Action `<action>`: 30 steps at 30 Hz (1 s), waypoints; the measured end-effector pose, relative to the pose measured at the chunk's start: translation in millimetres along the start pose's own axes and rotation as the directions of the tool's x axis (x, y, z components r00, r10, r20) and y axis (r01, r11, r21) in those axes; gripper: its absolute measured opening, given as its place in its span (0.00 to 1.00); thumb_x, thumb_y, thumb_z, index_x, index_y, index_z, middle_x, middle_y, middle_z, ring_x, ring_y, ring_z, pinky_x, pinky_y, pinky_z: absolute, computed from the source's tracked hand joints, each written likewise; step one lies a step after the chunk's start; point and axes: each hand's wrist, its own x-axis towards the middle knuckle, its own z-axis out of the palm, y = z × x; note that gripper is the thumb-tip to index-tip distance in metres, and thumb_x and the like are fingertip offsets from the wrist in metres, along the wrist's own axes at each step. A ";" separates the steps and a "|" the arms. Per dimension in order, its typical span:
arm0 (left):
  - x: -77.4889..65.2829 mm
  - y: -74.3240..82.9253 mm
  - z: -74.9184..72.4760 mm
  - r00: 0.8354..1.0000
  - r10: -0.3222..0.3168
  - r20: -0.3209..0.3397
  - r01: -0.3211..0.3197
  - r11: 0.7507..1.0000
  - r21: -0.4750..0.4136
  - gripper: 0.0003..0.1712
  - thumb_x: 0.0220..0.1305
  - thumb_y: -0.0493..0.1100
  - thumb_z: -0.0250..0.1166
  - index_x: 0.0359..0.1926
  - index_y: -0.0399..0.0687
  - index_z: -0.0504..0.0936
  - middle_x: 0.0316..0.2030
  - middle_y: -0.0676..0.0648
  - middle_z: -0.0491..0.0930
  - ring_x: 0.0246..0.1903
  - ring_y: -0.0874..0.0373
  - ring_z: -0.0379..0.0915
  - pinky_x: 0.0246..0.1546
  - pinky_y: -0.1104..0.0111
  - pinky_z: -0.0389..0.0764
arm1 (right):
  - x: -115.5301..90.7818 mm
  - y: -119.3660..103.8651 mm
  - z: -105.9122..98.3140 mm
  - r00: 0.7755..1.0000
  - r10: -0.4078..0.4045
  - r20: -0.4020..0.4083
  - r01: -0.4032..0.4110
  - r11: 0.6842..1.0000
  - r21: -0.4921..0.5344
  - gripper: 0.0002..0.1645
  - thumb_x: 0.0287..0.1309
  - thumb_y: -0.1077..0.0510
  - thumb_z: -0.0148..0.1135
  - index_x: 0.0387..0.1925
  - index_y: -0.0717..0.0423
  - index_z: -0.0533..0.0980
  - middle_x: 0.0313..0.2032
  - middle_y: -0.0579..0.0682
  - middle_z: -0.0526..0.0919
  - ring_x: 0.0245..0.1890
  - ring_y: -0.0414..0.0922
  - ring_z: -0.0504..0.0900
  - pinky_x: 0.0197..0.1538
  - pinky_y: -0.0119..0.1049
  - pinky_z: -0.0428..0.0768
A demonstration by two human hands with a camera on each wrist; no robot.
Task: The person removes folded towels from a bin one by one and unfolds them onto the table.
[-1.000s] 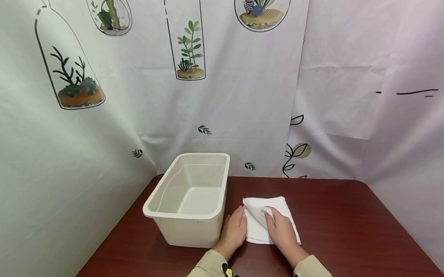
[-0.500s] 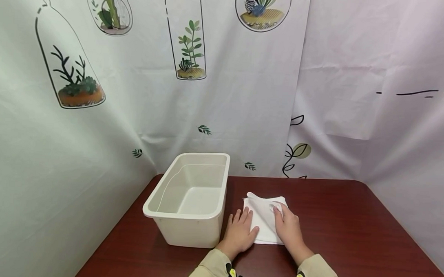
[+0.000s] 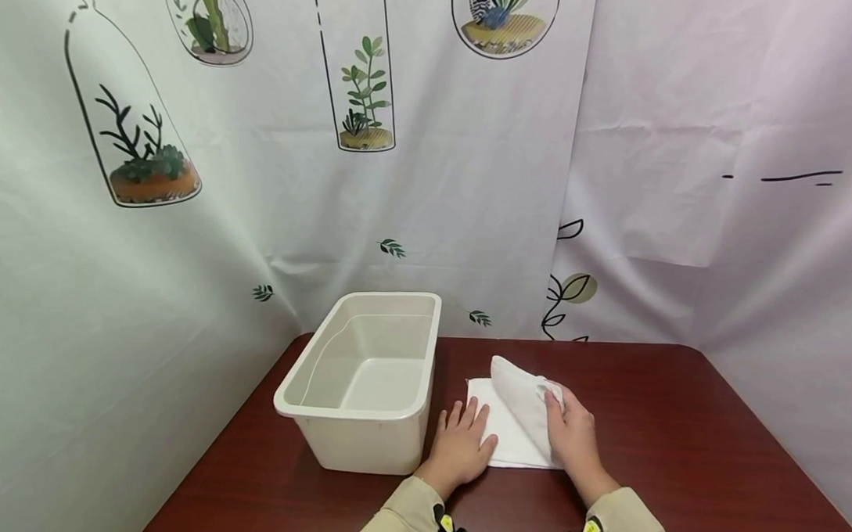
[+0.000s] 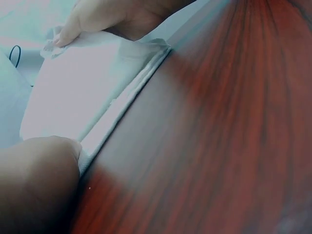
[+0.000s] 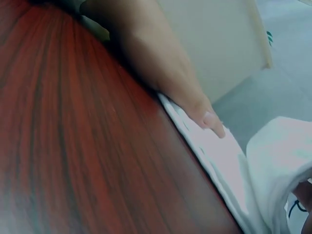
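Observation:
A folded white cloth (image 3: 508,433) lies on the table to the right of the bin, with its top layer lifted and slanting up toward the right. My right hand (image 3: 577,436) pinches the edge of that raised layer between thumb and fingers. With fingers spread, my left hand (image 3: 459,447) presses flat on the left side of the cloth. In the left wrist view, the right hand (image 4: 117,17) holds the cloth's far edge while the left thumb rests on its near corner. The right wrist view has the left hand (image 5: 170,68) on the cloth's layered edge.
A deep cream plastic bin (image 3: 363,440) stands just left of the left hand, with nothing visible inside. The dark red wooden table (image 3: 673,447) reaches back to white curtains (image 3: 470,205) printed with plants in jars.
The right hand has moved to the right, pulling the cloth's top layer up and over with it. My left hand has shifted from the cloth's left edge onto the cloth, fingers spreading.

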 end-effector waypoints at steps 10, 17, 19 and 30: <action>1.0 -0.9 2.1 1.000 -0.002 0.019 0.002 1.000 0.019 0.33 0.77 0.59 0.46 0.75 0.50 0.65 0.76 0.44 0.60 0.75 0.41 0.53 0.71 0.42 0.56 | 7.5 9.7 -17.2 0.995 0.096 -0.021 -0.096 0.995 0.018 0.19 0.73 0.57 0.55 0.58 0.63 0.78 0.51 0.64 0.85 0.47 0.55 0.81 0.53 0.53 0.76; 1.6 -2.5 5.4 1.000 -0.002 0.023 0.001 1.000 0.028 0.34 0.77 0.60 0.45 0.76 0.50 0.64 0.76 0.44 0.59 0.75 0.41 0.52 0.71 0.43 0.55 | 10.5 17.5 -27.4 0.988 0.148 -0.049 -0.147 0.989 0.013 0.20 0.74 0.55 0.54 0.59 0.61 0.78 0.52 0.61 0.84 0.48 0.52 0.79 0.51 0.39 0.73; 1.5 -2.5 5.4 1.000 -0.002 0.024 0.002 1.000 0.023 0.34 0.77 0.60 0.44 0.76 0.50 0.64 0.76 0.44 0.59 0.75 0.41 0.52 0.71 0.43 0.55 | 11.1 19.2 -30.0 0.986 0.153 -0.063 -0.152 0.988 0.019 0.20 0.74 0.54 0.54 0.58 0.61 0.78 0.52 0.62 0.84 0.47 0.53 0.79 0.50 0.36 0.72; 1.5 -2.5 5.1 1.000 -0.004 0.018 0.004 1.000 0.015 0.34 0.77 0.60 0.45 0.76 0.50 0.65 0.76 0.44 0.59 0.75 0.41 0.52 0.71 0.43 0.55 | 15.0 33.9 -43.0 0.975 0.178 -0.131 -0.177 0.984 0.014 0.21 0.74 0.52 0.54 0.58 0.60 0.79 0.51 0.61 0.85 0.45 0.48 0.77 0.47 0.30 0.70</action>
